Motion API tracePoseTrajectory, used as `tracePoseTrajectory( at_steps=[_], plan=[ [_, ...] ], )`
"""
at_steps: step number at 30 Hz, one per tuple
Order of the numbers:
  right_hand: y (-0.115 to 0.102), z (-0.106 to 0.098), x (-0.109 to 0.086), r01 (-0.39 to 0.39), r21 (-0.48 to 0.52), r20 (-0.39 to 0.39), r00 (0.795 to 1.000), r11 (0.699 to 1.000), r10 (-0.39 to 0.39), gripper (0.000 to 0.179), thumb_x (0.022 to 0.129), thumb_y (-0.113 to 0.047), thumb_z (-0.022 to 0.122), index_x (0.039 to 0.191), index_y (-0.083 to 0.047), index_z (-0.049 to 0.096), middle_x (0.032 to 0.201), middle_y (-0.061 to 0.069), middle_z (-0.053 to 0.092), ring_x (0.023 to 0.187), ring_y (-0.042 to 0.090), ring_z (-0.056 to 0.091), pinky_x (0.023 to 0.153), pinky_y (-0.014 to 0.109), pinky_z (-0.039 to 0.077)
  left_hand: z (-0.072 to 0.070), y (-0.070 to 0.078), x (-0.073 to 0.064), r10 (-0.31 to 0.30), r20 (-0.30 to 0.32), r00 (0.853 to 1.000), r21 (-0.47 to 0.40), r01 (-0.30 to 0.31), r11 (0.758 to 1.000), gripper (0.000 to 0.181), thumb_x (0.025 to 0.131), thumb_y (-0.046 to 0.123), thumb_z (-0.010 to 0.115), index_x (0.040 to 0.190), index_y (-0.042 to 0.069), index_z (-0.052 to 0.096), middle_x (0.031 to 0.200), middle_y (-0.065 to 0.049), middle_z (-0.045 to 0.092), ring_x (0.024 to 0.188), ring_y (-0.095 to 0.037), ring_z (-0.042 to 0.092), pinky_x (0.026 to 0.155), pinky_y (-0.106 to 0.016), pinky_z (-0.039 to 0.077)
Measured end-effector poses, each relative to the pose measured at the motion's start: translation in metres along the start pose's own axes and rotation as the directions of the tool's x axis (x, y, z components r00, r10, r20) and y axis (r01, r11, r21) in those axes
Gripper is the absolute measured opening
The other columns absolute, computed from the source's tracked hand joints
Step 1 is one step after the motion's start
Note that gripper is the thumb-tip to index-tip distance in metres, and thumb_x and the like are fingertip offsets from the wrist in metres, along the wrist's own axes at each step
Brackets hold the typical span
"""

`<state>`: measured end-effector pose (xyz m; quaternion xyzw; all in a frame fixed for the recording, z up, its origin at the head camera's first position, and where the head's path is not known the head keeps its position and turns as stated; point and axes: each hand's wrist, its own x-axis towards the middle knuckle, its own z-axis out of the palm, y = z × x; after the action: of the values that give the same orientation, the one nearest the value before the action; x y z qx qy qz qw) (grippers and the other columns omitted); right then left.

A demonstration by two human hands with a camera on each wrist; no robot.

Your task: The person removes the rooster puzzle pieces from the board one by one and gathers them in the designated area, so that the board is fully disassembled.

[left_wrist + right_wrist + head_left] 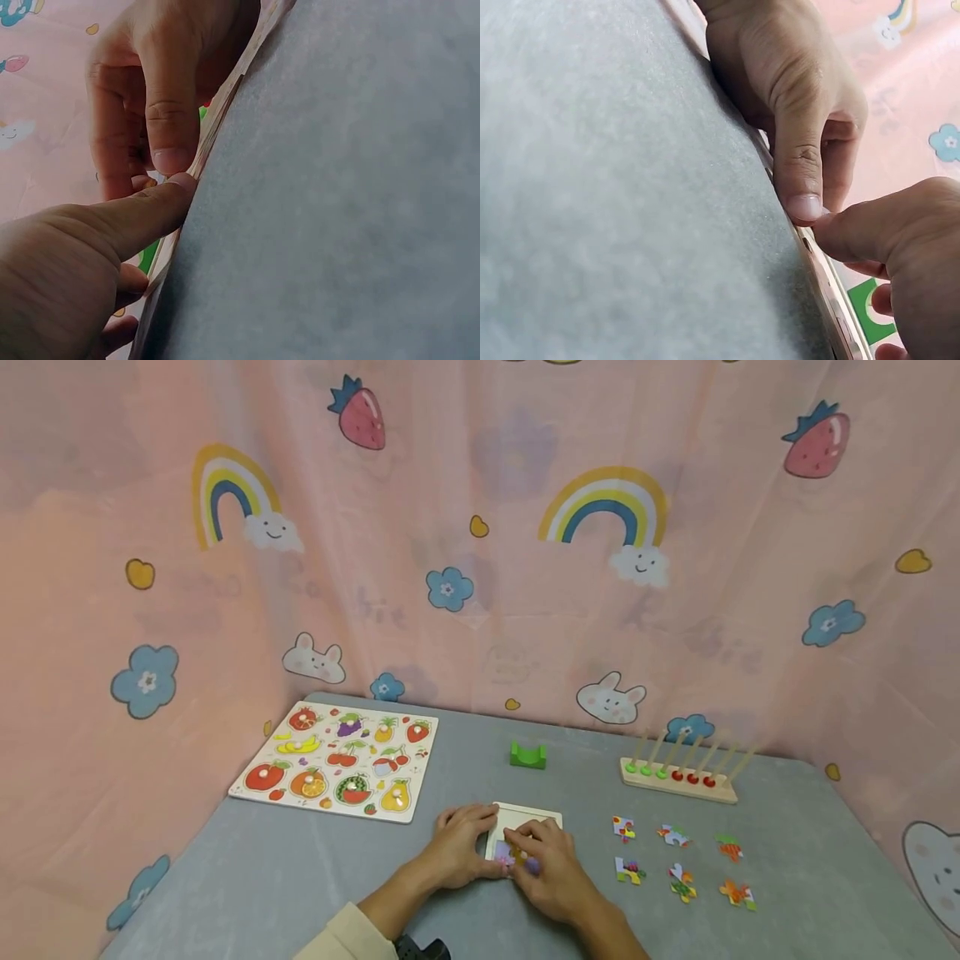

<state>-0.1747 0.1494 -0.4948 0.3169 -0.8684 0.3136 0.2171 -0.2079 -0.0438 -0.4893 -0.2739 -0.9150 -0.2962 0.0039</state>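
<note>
A small pale wooden puzzle tray (525, 812) lies in front of me, with purple and brown jigsaw pieces (504, 852) in its near part. My left hand (456, 850) grips the tray along its left side, fingers at the far left corner and thumb at the near edge. Over the near right part, my right hand (553, 870) bends its index finger and thumb about a puzzle piece, mostly hidden beneath it. Both thumbs meet at the tray's near edge, as the left wrist view shows with the right thumb (172, 154) above the left one.
Several loose jigsaw pieces (682, 883) lie in two rows to the right. Behind them stands a wooden peg board (660, 783) with green and red beads. A green block (528, 756) sits beyond the tray. At left lies a fruit knob puzzle board (337, 806).
</note>
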Motion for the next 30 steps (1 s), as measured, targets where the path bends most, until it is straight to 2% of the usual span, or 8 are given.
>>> tracePoseTrajectory(
  at_steps=[9, 17, 22, 26, 30],
  plan=[
    [-0.002, -0.003, 0.004, -0.027, -0.016, -0.017, 0.999, 1.0, 0.027, 0.041, 0.069, -0.006, 0.08, 0.109, -0.001, 0.072, 0.102, -0.004, 0.063, 0.097, 0.016, 0.052, 0.076, 0.046, 0.033, -0.002, -0.002, -0.001, -0.009, 0.005, 1.0, 0.042, 0.009, 0.999, 0.077, 0.07, 0.043, 0.084, 0.132, 0.005, 0.06, 0.14, -0.001, 0.05, 0.131, -0.022, 0.04, 0.103, -0.053, 0.022],
    [-0.004, -0.024, 0.006, -0.075, 0.062, -0.017, 0.997, 0.995, 0.076, 0.043, 0.068, -0.002, 0.081, 0.111, -0.001, 0.072, 0.103, -0.004, 0.066, 0.097, 0.014, 0.053, 0.077, 0.046, 0.035, -0.001, 0.001, 0.0, -0.011, 0.012, 1.0, 0.012, 0.011, 1.0, 0.077, 0.072, 0.043, 0.083, 0.134, 0.004, 0.058, 0.141, -0.001, 0.049, 0.132, -0.022, 0.039, 0.103, -0.052, 0.022],
    [-0.004, -0.037, 0.01, -0.017, 0.068, -0.049, 0.999, 0.998, 0.021, 0.043, 0.069, 0.001, 0.082, 0.11, 0.0, 0.071, 0.103, -0.001, 0.067, 0.096, 0.017, 0.055, 0.08, 0.043, 0.044, 0.001, -0.001, 0.001, -0.015, 0.014, 1.0, 0.021, 0.014, 1.0, 0.076, 0.072, 0.042, 0.083, 0.134, 0.005, 0.058, 0.141, 0.0, 0.049, 0.132, -0.023, 0.039, 0.103, -0.052, 0.022],
    [-0.007, -0.051, 0.011, -0.009, 0.088, -0.066, 0.998, 0.996, 0.014, 0.043, 0.069, 0.001, 0.083, 0.111, 0.001, 0.071, 0.105, 0.0, 0.067, 0.096, 0.017, 0.056, 0.078, 0.039, 0.048, 0.002, -0.001, 0.001, -0.014, 0.014, 1.0, 0.02, 0.014, 1.0, 0.076, 0.072, 0.042, 0.083, 0.134, 0.004, 0.058, 0.142, -0.001, 0.049, 0.132, -0.023, 0.038, 0.103, -0.052, 0.021],
    [-0.012, -0.065, 0.01, -0.016, 0.078, -0.083, 0.996, 0.997, 0.022, 0.045, 0.069, 0.001, 0.083, 0.113, 0.0, 0.071, 0.108, -0.001, 0.066, 0.098, 0.016, 0.055, 0.078, 0.037, 0.047, 0.002, -0.001, 0.001, -0.012, 0.011, 1.0, 0.011, 0.012, 1.0, 0.076, 0.072, 0.04, 0.083, 0.133, 0.004, 0.058, 0.142, -0.001, 0.049, 0.132, -0.023, 0.038, 0.103, -0.052, 0.02]
  ],
)
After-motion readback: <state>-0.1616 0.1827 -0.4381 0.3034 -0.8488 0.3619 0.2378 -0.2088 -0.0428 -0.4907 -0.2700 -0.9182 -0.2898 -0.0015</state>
